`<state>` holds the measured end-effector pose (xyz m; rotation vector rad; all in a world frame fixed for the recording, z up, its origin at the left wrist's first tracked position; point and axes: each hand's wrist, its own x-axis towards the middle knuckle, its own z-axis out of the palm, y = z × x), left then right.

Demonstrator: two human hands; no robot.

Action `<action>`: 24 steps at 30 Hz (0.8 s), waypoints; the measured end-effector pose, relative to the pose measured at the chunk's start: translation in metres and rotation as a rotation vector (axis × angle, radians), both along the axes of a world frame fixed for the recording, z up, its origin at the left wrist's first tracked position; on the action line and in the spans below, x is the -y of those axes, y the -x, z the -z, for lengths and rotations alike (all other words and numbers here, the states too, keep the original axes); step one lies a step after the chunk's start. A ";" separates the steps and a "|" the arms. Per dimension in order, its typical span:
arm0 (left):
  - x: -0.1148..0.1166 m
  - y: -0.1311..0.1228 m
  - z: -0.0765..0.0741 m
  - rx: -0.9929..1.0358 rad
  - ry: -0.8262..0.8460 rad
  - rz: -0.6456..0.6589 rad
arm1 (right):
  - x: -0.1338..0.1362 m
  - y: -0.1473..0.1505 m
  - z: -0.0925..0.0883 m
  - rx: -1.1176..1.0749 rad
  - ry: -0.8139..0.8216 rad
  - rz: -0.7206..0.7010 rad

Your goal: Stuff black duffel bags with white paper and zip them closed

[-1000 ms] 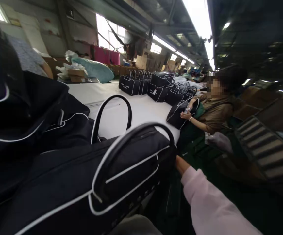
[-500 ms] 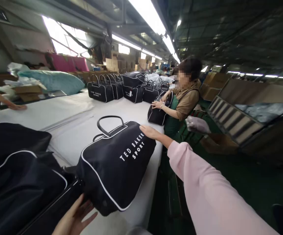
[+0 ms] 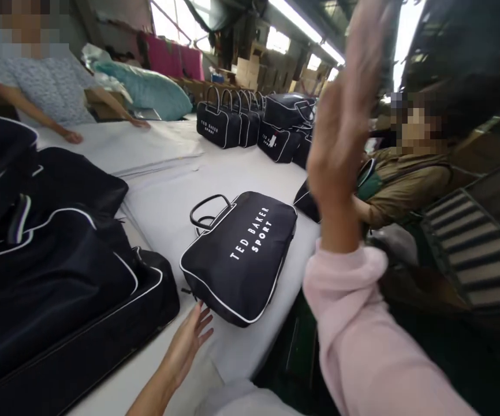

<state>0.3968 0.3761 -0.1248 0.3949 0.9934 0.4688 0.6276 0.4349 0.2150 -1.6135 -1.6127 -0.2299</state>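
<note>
A black duffel bag [image 3: 250, 248] with white piping and "TED BAKER SPORT" lettering lies on its side on the white-covered table [image 3: 163, 202]. Its dark handles [image 3: 209, 209] point up and to the left. My left hand [image 3: 189, 338] is at the bag's near end, fingers spread and holding nothing; whether the fingertips touch the bag I cannot tell. High above the table's right edge, my right hand [image 3: 340, 115] is raised flat with fingers stretched out. It is blurred by motion and away from the bag.
More black bags [image 3: 59, 289] are heaped on the left. Several finished-looking bags [image 3: 219, 124] stand at the back. One co-worker [image 3: 46, 81] leans on the table at the far left. Another co-worker [image 3: 410, 179] stands to the right, beside a partly hidden bag [image 3: 306, 202].
My right hand has left the bag and swung up. The bag now lies flatter and farther from me. My left hand stays by its near end; the view has turned left.
</note>
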 end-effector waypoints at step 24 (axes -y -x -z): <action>0.014 0.148 0.013 -0.124 -0.180 -0.323 | 0.017 0.130 0.240 0.329 0.506 0.129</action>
